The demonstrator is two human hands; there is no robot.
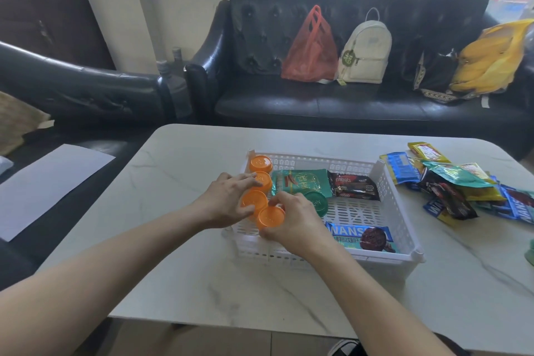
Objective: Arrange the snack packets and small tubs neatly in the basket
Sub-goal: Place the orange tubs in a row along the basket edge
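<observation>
We close our right hand fingers around the nearest orange tub; our left hand, at 10 o'clock, steadies its neighbour, fingers spread.

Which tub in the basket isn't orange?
The green tub, beside the teal packet and partly behind the right hand. The other four, lined along the basket's left side, are orange.
</observation>
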